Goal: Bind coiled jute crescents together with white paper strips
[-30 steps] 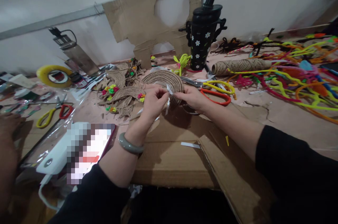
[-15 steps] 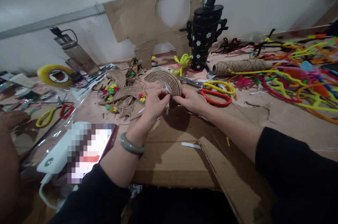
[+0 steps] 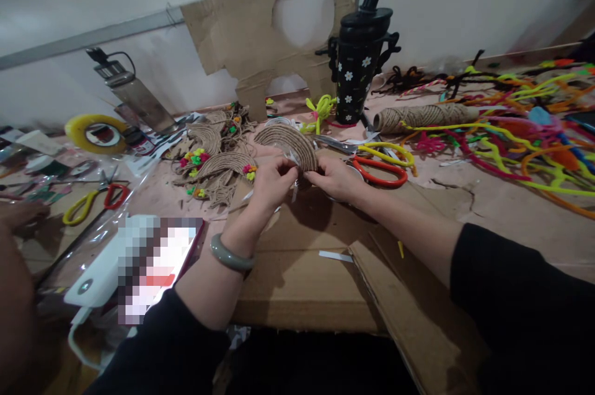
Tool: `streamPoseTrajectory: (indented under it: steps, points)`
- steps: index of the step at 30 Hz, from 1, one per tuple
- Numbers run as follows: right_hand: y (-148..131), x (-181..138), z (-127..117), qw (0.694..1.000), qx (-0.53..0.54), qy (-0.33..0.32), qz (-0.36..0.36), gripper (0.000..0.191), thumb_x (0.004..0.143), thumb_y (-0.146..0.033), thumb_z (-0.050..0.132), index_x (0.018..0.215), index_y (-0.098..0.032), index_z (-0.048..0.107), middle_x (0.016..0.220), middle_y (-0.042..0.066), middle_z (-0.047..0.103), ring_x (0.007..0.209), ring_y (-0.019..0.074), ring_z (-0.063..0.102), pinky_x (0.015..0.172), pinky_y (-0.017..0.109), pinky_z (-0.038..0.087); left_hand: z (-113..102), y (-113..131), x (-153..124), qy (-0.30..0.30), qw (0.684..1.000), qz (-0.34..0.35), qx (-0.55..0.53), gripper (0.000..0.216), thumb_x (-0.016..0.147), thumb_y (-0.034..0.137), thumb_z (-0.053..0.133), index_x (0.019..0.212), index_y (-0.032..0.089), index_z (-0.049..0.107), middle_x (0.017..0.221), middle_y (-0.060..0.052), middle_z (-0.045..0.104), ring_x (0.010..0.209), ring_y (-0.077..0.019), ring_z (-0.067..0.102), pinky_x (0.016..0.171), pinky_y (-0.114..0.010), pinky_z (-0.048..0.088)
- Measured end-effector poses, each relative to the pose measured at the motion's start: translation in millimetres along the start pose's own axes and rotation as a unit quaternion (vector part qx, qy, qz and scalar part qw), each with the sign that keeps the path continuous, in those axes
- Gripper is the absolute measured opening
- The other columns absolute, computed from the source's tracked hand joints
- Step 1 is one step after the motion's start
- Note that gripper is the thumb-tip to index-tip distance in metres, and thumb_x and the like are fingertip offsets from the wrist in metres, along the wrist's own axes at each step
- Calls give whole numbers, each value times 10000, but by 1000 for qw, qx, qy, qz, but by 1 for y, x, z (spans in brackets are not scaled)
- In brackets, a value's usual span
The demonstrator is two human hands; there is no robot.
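A curved arch of jute twine (image 3: pixel 289 136), built of side-by-side rows, is held up over a cardboard sheet (image 3: pixel 297 271). My right hand (image 3: pixel 338 179) grips its right end, thumb in front, the other fingers largely hidden behind. At that same end my left hand (image 3: pixel 277 181) is closed in a pinch on a thin white strip (image 3: pixel 294 192), whose bits stick out above and below the fingertips. Scissors (image 3: pixel 380 172) with a yellow and a red handle lie just right of my right hand. Finished-looking twine arches (image 3: pixel 223 165) with bright pom-pom-like flowers are piled to the left.
A black flowered tumbler (image 3: pixel 354 72) stands behind, near a twine roll (image 3: pixel 425 117) and tangled pipe cleaners (image 3: pixel 525 134). Left are a tilted bottle (image 3: pixel 139 97), yellow tape (image 3: pixel 95 134), more scissors (image 3: pixel 95 199), a power bank (image 3: pixel 111 261), a phone (image 3: pixel 160 271) and another person's hand (image 3: pixel 21 215).
The arch and both my hands have shifted very slightly, the arch's right end tipping a little. The other person's hand at the far left has moved slightly.
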State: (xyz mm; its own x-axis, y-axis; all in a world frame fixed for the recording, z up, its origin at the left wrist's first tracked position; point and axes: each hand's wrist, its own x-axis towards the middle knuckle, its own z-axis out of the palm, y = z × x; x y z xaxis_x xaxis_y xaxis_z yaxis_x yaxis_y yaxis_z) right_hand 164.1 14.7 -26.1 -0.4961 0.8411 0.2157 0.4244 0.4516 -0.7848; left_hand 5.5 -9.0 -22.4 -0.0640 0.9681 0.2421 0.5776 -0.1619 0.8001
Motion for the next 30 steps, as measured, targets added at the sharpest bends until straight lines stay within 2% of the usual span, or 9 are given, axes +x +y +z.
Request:
streamPoseTrajectory:
  steps: [4, 10, 16, 23, 30]
  points:
    - [0, -1, 0, 1000, -1, 7, 2, 132, 764, -218, 495, 692, -145, 578, 676, 21, 592, 639, 132, 498, 591, 239, 345, 0, -1, 1, -4, 1000, -6, -11, 106, 675, 169, 532, 659, 156, 636, 599, 13, 599, 586, -113, 521, 594, -245, 394]
    - [-1, -1, -1, 1000, -15, 1, 25, 135, 764, -237, 489, 694, -147, 563, 673, 22, 575, 640, 137, 493, 593, 246, 340, -1, 3, 0, -6, 1000, -16, -7, 108, 683, 245, 588, 669, 151, 639, 609, 6, 601, 584, -115, 518, 599, -253, 392]
    - [0, -1, 1, 999, -28, 7, 15, 147, 760, -241, 492, 640, -165, 531, 616, 4, 536, 591, 122, 456, 567, 242, 315, -1, 3, 0, 1, 1000, -11, 6, 97, 681, 240, 590, 653, 154, 627, 600, 7, 591, 581, -115, 509, 587, -253, 381]
    - [2, 0, 3, 999, -49, 8, -3, 137, 762, -235, 492, 648, -165, 523, 644, 16, 551, 604, 127, 467, 575, 244, 327, 1, -3, 0, -3, 1000, -10, 4, 78, 675, 219, 571, 661, 160, 621, 613, 6, 605, 588, -119, 528, 598, -256, 395]
    - [3, 0, 5, 999, -46, 11, -4, 138, 766, -245, 480, 672, -161, 534, 658, 23, 563, 621, 136, 485, 592, 246, 349, 0, 2, 0, -2, 1000, -10, 16, 69, 667, 187, 562, 652, 158, 623, 604, 4, 604, 578, -122, 527, 599, -261, 393]
